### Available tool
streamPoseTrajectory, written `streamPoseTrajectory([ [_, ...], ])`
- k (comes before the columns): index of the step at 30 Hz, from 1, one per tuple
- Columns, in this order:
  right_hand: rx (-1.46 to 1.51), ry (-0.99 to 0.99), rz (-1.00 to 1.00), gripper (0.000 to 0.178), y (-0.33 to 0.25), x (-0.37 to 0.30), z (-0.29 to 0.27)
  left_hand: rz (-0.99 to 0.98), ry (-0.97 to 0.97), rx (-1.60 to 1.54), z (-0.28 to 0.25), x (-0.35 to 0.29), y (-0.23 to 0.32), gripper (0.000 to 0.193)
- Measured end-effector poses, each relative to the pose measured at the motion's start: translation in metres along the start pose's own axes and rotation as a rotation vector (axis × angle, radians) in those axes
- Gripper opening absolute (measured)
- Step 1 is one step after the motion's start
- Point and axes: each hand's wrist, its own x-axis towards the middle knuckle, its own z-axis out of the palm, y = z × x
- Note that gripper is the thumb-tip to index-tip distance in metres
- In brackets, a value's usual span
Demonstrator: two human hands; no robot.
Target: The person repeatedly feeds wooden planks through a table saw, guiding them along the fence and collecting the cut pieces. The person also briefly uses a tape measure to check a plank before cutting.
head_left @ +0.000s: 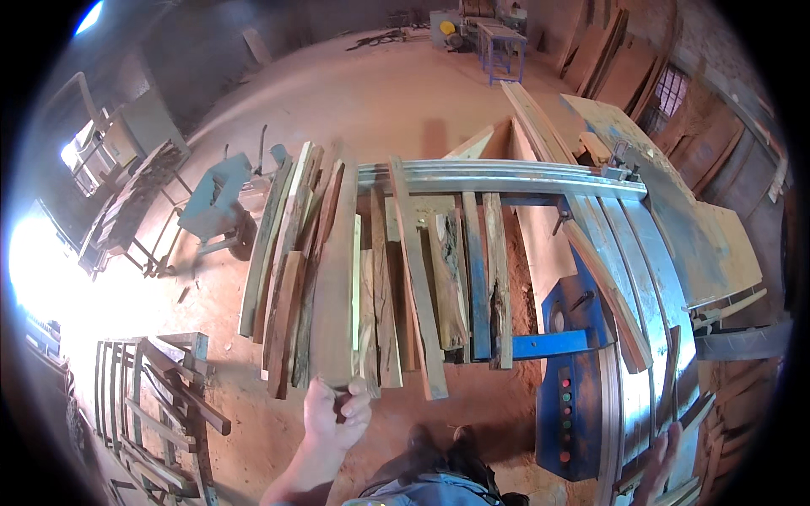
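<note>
My left hand (pixel 336 413) is closed round the near end of a wide brown plank (pixel 336 295), thumb and fingers curled at its edge. The plank lies lengthwise away from me, among several narrower wooden strips (pixel 417 278). To its right lies a rough piece of wood with a dark split (pixel 449 282). My right hand (pixel 661 465) is at the lower right, beside the metal table of a saw machine (pixel 629 270). Its fingers look stretched out, and I see nothing held in them; part of the hand is cut off by the dark rim.
A metal rail (pixel 498 175) crosses behind the strips. The blue control panel (pixel 565 413) with coloured buttons stands right of my legs. Long strips (pixel 612 295) lie on the saw table. At left are a grey-blue machine (pixel 218 198) and a wooden rack (pixel 160 413).
</note>
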Motion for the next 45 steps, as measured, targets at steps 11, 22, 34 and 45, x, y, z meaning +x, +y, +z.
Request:
streamPoseTrajectory([
  [11, 0.214, -0.436, -0.148, 0.035, -0.048, -0.04, 0.094, 0.051, -0.328, -0.062, 0.097, 0.027, 0.034, 0.06],
  [22, 0.389, -0.617, -0.035, 0.028, -0.055, -0.065, 0.14, 0.085, -0.34, -0.061, 0.124, 0.03, 0.045, 0.064],
  [34, 0.734, -1.271, -0.072, 0.061, -0.197, -0.135, 0.246, -0.012, 0.196, 0.317, 0.074, 0.039, -0.034, 0.052],
  [45, 0.681, -1.417, 0.333, 0.051, -0.222, -0.165, 0.334, -0.02, 0.127, 1.047, -0.027, 0.052, -0.065, 0.037],
])
